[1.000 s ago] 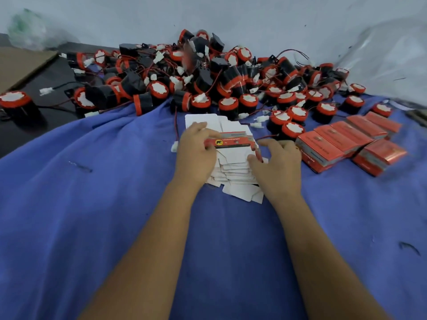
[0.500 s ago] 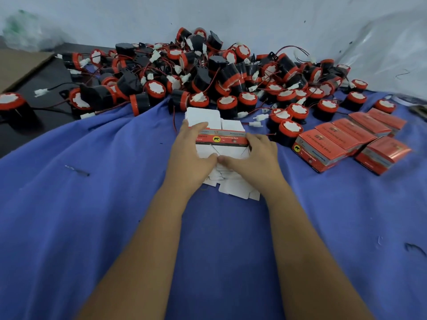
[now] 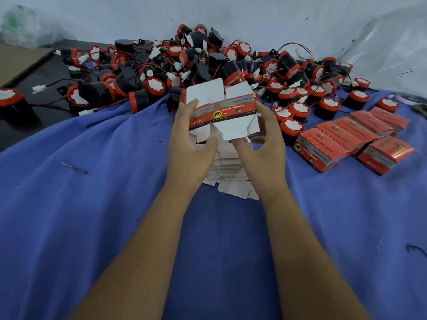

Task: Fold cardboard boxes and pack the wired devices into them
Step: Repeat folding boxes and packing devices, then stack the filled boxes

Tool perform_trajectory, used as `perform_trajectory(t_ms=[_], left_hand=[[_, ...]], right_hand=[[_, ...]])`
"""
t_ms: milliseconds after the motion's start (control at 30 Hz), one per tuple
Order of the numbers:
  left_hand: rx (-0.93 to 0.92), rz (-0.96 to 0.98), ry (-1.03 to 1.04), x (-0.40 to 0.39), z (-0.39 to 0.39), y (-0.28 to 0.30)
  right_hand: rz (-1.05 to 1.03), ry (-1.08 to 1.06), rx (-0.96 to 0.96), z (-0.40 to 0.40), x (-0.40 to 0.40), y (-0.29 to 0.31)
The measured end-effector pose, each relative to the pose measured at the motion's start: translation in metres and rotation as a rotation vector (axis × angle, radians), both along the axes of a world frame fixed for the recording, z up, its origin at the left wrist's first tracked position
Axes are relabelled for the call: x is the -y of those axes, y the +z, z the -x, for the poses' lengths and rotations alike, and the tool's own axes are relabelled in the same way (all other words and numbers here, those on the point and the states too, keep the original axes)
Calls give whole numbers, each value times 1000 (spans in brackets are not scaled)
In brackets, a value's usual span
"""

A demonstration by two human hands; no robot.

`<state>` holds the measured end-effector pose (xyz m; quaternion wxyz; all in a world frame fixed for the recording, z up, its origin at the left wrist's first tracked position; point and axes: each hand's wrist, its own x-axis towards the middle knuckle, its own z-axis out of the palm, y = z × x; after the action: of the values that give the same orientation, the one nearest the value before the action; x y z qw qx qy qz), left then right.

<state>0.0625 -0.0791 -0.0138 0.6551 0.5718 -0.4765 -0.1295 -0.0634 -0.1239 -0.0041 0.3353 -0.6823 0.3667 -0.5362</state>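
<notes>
The left hand (image 3: 187, 139) and right hand (image 3: 265, 139) pinch a flat box blank (image 3: 223, 112) by its 2 sides, raised above the stack of blanks (image 3: 228, 179); it is not yet folded. Several closed red boxes (image 3: 353, 139) lie to the right, while a large heap of wired devices (image 3: 208, 68) behind is unpacked, so most work likely remains. A blue cloth (image 3: 80, 215) covers the surface, against a pale wall (image 3: 254, 17)

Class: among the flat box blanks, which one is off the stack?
The red-banded blank, held up between the left hand and right hand; the others lie stacked beneath.
</notes>
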Motion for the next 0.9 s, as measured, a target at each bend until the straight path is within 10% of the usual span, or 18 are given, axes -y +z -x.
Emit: perform_trajectory(t_ms=[567, 900], left_hand=[[-605, 12, -369, 0, -12, 6], [-61, -92, -275, -6, -19, 1]], right_hand=[[155, 151, -495, -1, 8, -20], [0, -2, -81, 10, 5, -5]])
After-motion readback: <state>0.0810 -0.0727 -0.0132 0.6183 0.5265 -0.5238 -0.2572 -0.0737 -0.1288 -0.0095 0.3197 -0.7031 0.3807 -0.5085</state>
